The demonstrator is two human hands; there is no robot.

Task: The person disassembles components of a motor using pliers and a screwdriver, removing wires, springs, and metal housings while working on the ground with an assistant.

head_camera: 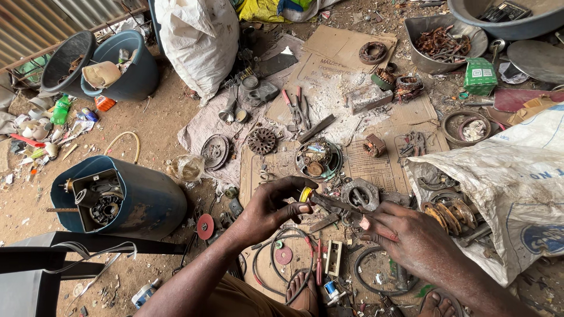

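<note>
My left hand pinches a small yellow roll of tape between thumb and fingers. My right hand grips a dark metal tool whose tip reaches toward the yellow roll. Both hands hover over flattened cardboard littered with motor parts. A round motor housing with copper windings lies just beyond the hands, and a grey metal casting sits beside the tool. My bare feet show at the bottom edge.
A blue drum on its side holds motor parts at left. White sacks stand at the back, another sack at right. Pliers, a rotor disc, a metal basin of scrap, black cables and buckets surround the cardboard.
</note>
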